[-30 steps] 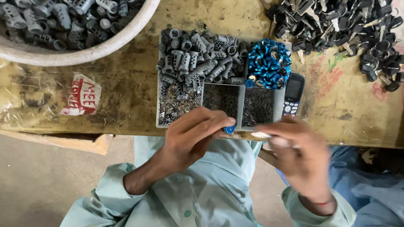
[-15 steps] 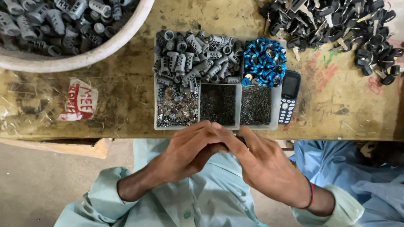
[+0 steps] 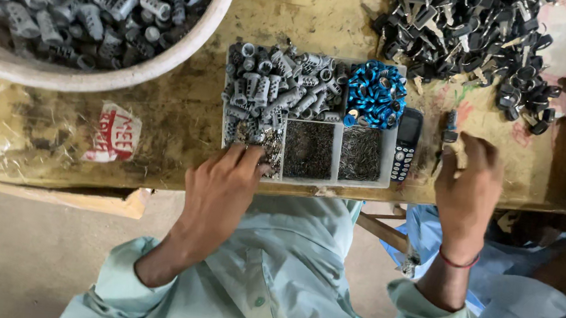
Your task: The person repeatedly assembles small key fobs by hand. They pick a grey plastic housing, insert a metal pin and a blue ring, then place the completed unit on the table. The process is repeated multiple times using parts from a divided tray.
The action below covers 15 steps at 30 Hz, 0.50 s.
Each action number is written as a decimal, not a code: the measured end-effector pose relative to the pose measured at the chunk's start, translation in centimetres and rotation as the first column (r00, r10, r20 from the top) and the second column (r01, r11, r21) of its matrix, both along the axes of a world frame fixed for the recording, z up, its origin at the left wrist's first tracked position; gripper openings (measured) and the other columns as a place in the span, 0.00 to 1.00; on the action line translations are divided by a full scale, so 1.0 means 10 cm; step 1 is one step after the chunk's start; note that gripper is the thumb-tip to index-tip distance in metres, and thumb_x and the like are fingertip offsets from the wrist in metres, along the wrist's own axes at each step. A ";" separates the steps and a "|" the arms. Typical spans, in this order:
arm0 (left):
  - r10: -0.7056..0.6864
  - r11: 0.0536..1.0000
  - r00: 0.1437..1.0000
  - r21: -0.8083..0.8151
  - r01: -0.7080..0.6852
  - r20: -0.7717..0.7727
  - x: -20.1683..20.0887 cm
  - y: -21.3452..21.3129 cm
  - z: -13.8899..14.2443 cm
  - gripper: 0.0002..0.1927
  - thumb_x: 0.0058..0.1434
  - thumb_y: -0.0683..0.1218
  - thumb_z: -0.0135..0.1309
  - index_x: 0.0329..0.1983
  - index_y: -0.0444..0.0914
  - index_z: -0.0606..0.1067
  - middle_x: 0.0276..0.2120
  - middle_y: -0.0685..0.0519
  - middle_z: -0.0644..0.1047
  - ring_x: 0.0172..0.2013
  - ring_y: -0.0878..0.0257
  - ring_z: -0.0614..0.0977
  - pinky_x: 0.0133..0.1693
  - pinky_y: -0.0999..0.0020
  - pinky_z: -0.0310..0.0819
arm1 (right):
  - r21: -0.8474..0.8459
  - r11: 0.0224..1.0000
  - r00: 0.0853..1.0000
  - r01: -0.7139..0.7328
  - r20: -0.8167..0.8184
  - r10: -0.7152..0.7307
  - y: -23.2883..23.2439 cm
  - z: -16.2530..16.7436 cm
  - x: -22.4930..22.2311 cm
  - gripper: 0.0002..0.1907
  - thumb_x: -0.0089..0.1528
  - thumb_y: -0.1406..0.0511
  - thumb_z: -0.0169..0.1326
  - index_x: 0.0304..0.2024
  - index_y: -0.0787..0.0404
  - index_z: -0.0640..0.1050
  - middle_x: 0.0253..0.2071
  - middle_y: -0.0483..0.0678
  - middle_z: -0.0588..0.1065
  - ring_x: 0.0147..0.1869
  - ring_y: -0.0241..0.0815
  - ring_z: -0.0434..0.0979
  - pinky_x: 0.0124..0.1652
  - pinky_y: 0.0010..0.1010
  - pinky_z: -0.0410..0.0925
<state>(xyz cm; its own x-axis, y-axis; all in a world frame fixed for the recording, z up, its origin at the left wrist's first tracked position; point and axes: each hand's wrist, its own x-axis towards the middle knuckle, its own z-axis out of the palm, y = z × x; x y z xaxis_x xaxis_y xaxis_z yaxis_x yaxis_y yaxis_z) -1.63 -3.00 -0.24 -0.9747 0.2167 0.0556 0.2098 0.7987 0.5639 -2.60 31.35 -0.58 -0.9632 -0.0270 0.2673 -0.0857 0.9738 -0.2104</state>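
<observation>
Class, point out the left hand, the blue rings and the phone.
left hand [image 3: 221,188]: head view, back of the hand.
blue rings [image 3: 374,94]: head view, middle of the heap.
phone [image 3: 406,144]: head view, its keypad.

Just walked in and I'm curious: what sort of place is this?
Likely a small assembly workshop. A worn wooden bench carries a divided tray of grey plastic parts, blue rings and tiny metal pieces, a big bowl of grey parts, and a pile of dark parts.

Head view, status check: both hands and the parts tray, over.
Left hand fingers in sorting tray's near-left compartment. Right hand on table beside small dark part, grip unclear. Phone between tray and right hand.
</observation>
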 end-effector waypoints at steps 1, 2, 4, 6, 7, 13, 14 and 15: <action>0.001 0.997 1.000 -0.077 0.000 0.011 -0.01 0.02 -0.02 0.04 0.61 0.42 0.54 0.39 0.40 0.76 0.34 0.50 0.79 0.33 0.50 0.83 0.30 0.52 0.74 | -0.177 0.983 0.998 0.043 0.062 -0.033 -0.07 0.08 0.01 0.13 0.66 0.76 0.53 0.54 0.67 0.77 0.53 0.58 0.76 0.50 0.54 0.80 0.43 0.38 0.74; 0.010 0.997 0.999 -0.075 -0.007 0.037 -0.02 0.03 -0.04 0.03 0.63 0.43 0.54 0.38 0.40 0.75 0.35 0.51 0.79 0.33 0.50 0.83 0.30 0.53 0.74 | -0.347 0.933 0.990 0.099 0.125 -0.059 -0.16 0.16 0.00 0.11 0.69 0.76 0.52 0.53 0.65 0.78 0.53 0.57 0.77 0.49 0.51 0.82 0.40 0.35 0.75; 0.024 0.997 0.996 -0.069 -0.018 0.086 -0.05 0.05 -0.09 0.04 0.66 0.46 0.54 0.37 0.41 0.74 0.36 0.53 0.79 0.34 0.51 0.83 0.31 0.53 0.75 | -0.556 0.826 0.940 -0.092 0.225 0.256 -0.43 0.27 -0.04 0.16 0.58 0.76 0.47 0.46 0.62 0.80 0.44 0.53 0.78 0.38 0.49 0.81 0.36 0.35 0.74; 0.017 0.999 0.996 -0.049 -0.012 0.093 -0.04 0.03 -0.10 0.04 0.67 0.46 0.54 0.39 0.41 0.74 0.36 0.52 0.78 0.34 0.51 0.83 0.30 0.52 0.75 | -0.474 0.808 0.827 -0.349 0.251 0.504 -0.81 0.23 -0.10 0.08 0.62 0.68 0.60 0.45 0.59 0.82 0.38 0.50 0.79 0.38 0.51 0.81 0.38 0.38 0.73; 0.012 0.999 0.995 -0.038 -0.008 0.095 -0.04 0.03 -0.11 0.04 0.67 0.46 0.54 0.40 0.41 0.74 0.36 0.52 0.78 0.34 0.50 0.83 0.30 0.51 0.74 | -0.361 0.806 0.796 -0.470 0.221 0.563 -0.96 0.18 -0.18 0.09 0.60 0.67 0.60 0.43 0.61 0.80 0.41 0.53 0.78 0.39 0.54 0.80 0.37 0.41 0.72; -0.027 0.997 1.000 -0.066 0.027 0.003 -0.04 -0.01 -0.10 0.07 0.66 0.46 0.56 0.36 0.39 0.71 0.39 0.49 0.76 0.34 0.49 0.82 0.30 0.51 0.74 | -0.163 0.787 0.726 -0.595 0.311 0.613 -1.21 0.02 -0.33 0.13 0.59 0.64 0.58 0.44 0.63 0.76 0.40 0.53 0.74 0.37 0.56 0.78 0.30 0.48 0.67; -0.020 0.999 1.000 -0.036 0.021 0.013 -0.03 -0.01 -0.10 0.06 0.65 0.46 0.56 0.37 0.40 0.71 0.38 0.50 0.76 0.33 0.49 0.82 0.30 0.52 0.74 | -0.140 0.787 0.729 -0.601 0.307 0.611 -1.20 0.02 -0.31 0.13 0.59 0.64 0.58 0.44 0.63 0.75 0.39 0.53 0.74 0.37 0.57 0.77 0.28 0.49 0.66; -0.022 1.000 0.999 -0.006 0.023 0.023 -0.03 -0.02 -0.09 0.05 0.65 0.45 0.56 0.37 0.40 0.72 0.37 0.50 0.76 0.33 0.49 0.82 0.30 0.52 0.74 | -0.147 0.782 0.734 -0.605 0.276 0.620 -1.20 0.03 -0.28 0.13 0.59 0.65 0.57 0.45 0.63 0.75 0.40 0.53 0.73 0.38 0.56 0.77 0.30 0.49 0.66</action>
